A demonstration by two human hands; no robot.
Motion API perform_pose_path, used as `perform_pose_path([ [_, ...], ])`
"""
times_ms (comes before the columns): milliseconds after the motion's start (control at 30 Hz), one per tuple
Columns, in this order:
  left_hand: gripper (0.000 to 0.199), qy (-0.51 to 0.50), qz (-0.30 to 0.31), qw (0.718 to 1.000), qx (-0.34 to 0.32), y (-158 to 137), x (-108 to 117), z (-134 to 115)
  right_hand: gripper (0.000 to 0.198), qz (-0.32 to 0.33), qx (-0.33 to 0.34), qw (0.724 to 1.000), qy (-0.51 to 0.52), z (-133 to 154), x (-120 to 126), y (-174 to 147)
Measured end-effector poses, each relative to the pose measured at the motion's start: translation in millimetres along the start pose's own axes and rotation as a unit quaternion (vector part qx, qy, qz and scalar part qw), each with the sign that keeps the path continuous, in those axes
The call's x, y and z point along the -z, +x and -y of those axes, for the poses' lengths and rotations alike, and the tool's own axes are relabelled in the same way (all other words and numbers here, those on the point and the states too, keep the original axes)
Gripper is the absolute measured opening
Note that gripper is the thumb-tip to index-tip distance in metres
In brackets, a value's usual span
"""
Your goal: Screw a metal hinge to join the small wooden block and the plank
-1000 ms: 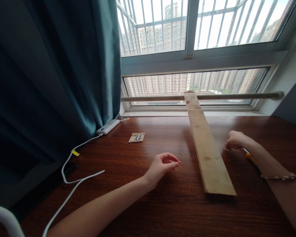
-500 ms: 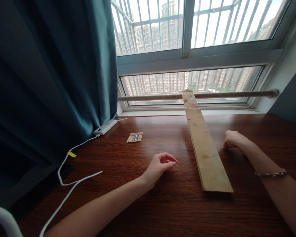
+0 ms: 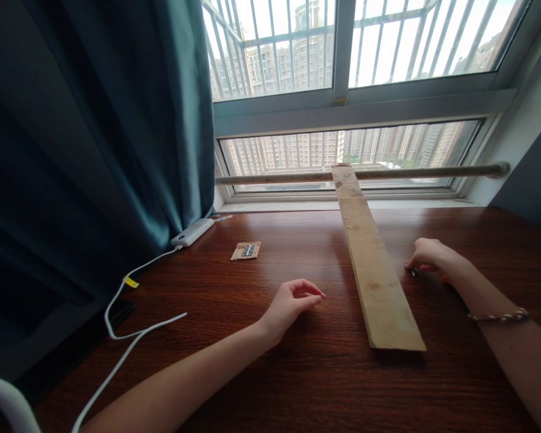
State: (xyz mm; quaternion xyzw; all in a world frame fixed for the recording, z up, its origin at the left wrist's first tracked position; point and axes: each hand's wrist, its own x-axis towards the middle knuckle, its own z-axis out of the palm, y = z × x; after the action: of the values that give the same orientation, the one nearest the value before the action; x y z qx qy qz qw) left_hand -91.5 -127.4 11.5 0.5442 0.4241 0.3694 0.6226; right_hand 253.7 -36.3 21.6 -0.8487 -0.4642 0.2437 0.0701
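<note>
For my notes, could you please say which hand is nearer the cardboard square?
Left: the left hand is right of the cardboard square, nearer the camera; the right hand, beyond the wooden board.

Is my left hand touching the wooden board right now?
No, a strip of brown tabletop shows between the left hand's fingertips and the wooden board.

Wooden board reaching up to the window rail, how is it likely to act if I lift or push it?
The wooden board will probably stay stiff, since it runs straight without visible sag. Being flat, it seems unlikely to roll. Its far end appears propped on the rail, so a sideways push might slide it along.
</note>
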Motion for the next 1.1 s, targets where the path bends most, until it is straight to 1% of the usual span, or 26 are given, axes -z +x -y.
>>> perform_pose_path([
  [200, 0.018, -0.003, -0.004, 1.0, 0.004, -0.2, -0.7, -1.5, 0.02, 0.013, 0.018, 1.0, -0.017, -9.5, -4.3, 18.0],
  [300, 0.019, -0.005, -0.003, 1.0, 0.005, 0.2, -1.1, -1.8, 0.021, 0.013, 0.015, 1.0, -0.018, -9.8, -4.9, 20.3],
  [533, 0.018, -0.006, -0.001, 1.0, 0.001, 0.6, 0.4, 0.7, 0.026, 0.011, -0.018, 1.0, -0.013, 0.6, 1.2, -0.9],
  [667, 0.017, -0.007, 0.001, 1.0, 0.003, 1.3, 0.7, 1.2, 0.025, 0.013, -0.021, 0.999, -0.024, 4.3, 4.7, -10.4],
  [833, 0.017, -0.01, 0.002, 1.0, 0.006, 0.6, -0.2, 0.0, 0.029, 0.019, -0.012, 0.999, -0.042, 5.1, 7.5, -14.2],
  [1100, 0.017, -0.007, 0.005, 1.0, 0.014, 1.8, 0.8, 1.3, 0.028, 0.023, -0.019, 0.996, -0.078, 5.6, 5.8, -10.0],
])
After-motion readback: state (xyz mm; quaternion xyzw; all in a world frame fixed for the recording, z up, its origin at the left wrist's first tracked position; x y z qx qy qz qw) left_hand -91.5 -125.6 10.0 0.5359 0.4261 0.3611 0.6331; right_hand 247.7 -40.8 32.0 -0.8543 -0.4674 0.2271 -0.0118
